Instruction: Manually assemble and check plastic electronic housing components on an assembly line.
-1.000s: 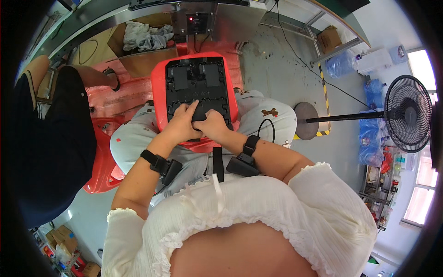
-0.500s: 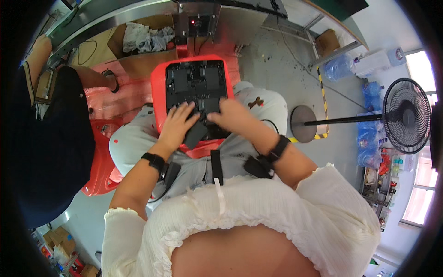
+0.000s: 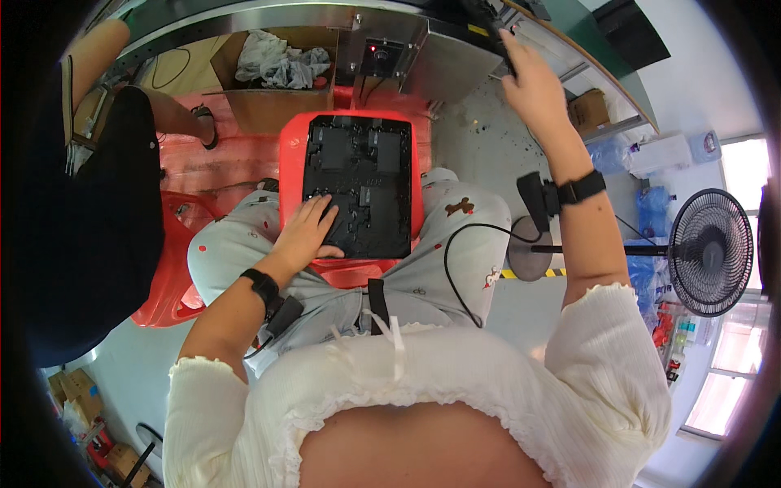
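Grey floor [image 3: 464, 138] extends around the black tray [image 3: 359, 180], the reference for all positions. Beyond the tray runs a metal bench [image 3: 211, 26]; to its far right stands a black fan [image 3: 708, 252]. An open cardboard box [image 3: 281, 112] sits beyond the tray, toward its left. Directly beneath the tray is a red plastic support [image 3: 291, 163], between the person's knees. Left hand [image 3: 305, 232] rests palm-down on the tray's near-left corner: fingers extended, close together; thumb spread, nothing gripped. Right hand [image 3: 533, 85] is well apart, beyond and right of the tray, fingers extended at a dark object [image 3: 493, 31]; whether they grip it cannot be determined.
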`<state>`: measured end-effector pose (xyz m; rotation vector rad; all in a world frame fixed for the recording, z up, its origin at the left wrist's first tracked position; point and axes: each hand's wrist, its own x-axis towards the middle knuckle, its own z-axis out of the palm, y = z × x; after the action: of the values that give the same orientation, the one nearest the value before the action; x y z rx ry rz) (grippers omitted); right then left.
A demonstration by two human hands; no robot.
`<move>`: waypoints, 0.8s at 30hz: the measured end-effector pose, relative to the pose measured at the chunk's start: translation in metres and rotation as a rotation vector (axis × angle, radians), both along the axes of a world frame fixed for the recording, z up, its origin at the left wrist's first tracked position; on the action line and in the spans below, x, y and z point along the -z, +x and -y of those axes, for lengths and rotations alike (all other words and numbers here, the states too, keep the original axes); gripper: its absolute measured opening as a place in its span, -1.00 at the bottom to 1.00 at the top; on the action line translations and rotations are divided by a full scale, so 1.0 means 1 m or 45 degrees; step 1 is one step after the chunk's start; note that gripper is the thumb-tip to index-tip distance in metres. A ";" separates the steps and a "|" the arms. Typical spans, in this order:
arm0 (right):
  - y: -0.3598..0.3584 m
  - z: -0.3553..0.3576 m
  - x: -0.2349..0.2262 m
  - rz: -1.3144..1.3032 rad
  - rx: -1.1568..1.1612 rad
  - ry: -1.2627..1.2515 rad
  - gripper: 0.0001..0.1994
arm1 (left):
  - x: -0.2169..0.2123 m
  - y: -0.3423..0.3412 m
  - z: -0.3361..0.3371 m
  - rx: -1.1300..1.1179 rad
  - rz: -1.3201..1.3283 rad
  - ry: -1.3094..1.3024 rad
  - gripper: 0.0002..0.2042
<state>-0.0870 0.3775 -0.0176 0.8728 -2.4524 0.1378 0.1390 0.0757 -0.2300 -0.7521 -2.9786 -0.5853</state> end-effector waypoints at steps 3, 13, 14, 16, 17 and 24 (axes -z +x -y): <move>0.044 -0.013 -0.016 0.019 0.221 -0.282 -0.50 | 0.006 -0.007 -0.006 -0.030 -0.137 0.001 -0.29; 0.174 -0.067 -0.059 0.545 0.263 -1.152 -0.55 | -0.002 -0.025 -0.030 -0.807 -0.102 0.264 -0.46; 0.181 -0.070 -0.060 0.631 0.320 -1.141 -0.55 | -0.006 -0.017 -0.021 -0.564 0.041 0.319 -0.47; 0.191 -0.072 -0.057 0.749 0.456 -1.183 -0.54 | -0.010 -0.004 -0.008 -0.155 0.290 0.183 -0.46; 0.192 -0.072 -0.053 0.774 0.353 -1.148 -0.54 | -0.011 -0.003 -0.005 -0.166 0.258 0.193 -0.46; 0.177 -0.057 -0.015 0.821 0.273 -0.966 -0.58 | -0.019 -0.019 -0.005 0.140 0.147 0.055 -0.47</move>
<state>0.0901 0.4342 -0.0022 0.2322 -2.6679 1.3410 0.1199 0.0809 -0.2108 -0.9136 -3.0322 -0.7195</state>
